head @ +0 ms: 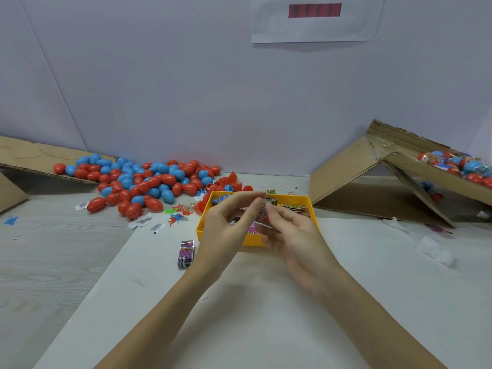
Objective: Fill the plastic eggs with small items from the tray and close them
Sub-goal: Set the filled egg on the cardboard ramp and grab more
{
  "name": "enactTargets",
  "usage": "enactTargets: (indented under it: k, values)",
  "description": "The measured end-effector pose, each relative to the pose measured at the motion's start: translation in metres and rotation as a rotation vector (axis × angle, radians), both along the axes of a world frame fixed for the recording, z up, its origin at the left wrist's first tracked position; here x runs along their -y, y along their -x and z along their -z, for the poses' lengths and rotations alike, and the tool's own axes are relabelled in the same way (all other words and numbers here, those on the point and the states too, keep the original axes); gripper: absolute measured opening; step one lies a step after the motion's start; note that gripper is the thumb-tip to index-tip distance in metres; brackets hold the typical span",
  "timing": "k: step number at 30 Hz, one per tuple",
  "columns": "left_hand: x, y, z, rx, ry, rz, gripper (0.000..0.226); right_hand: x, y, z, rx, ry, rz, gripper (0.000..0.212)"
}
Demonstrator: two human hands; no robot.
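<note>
A yellow tray [312, 206] with small printed packets sits at the table's middle. Over it my left hand [226, 222] and my right hand [292, 233] meet, and both pinch one small shiny packet [267, 206] between thumb and fingertips. A heap of closed red and blue plastic eggs [149, 182] lies to the left behind the tray. Some open red egg halves [231, 179] lie just behind the tray's far left corner.
A purple packet [186, 253] lies on the white sheet left of the tray. Small plastic figures [178, 213] and paper tags [157, 227] are scattered nearby. A cardboard ramp [32, 155] stands far left. A cardboard box [415, 166] at right holds wrapped eggs [458, 166].
</note>
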State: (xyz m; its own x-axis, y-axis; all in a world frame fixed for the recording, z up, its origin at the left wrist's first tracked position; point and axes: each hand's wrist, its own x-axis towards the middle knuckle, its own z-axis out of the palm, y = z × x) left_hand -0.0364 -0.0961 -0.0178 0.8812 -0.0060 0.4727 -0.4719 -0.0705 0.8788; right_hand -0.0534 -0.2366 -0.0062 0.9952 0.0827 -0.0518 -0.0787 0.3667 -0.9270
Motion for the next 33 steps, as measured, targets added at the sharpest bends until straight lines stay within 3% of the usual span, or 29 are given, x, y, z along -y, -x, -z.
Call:
enactTargets:
  k: [9, 12, 15, 19, 24, 33]
  values:
    - [0.004, 0.002, -0.001, -0.029, 0.096, 0.027, 0.025, 0.009, -0.007, 0.0, 0.253, 0.256, 0.122, 0.018]
    - [0.005, 0.002, -0.001, -0.064, 0.064, 0.016, 0.025, 0.014, -0.008, 0.001, 0.402, 0.447, 0.203, 0.024]
    - [0.004, 0.001, 0.0, -0.105, 0.086, -0.001, 0.025, 0.013, -0.007, 0.002, 0.47, 0.506, 0.204, 0.028]
    - [0.0, -0.001, 0.001, -0.159, 0.133, 0.009, 0.024, 0.013, -0.008, 0.005, 0.46, 0.494, 0.191, 0.034]
    - [-0.002, -0.002, -0.001, -0.154, 0.125, 0.038, 0.027, 0.01, -0.009, 0.005, 0.291, 0.316, 0.219, 0.022]
    - [0.001, 0.001, 0.0, -0.119, 0.118, 0.061, 0.026, 0.014, -0.011, 0.008, 0.298, 0.353, 0.215, 0.021]
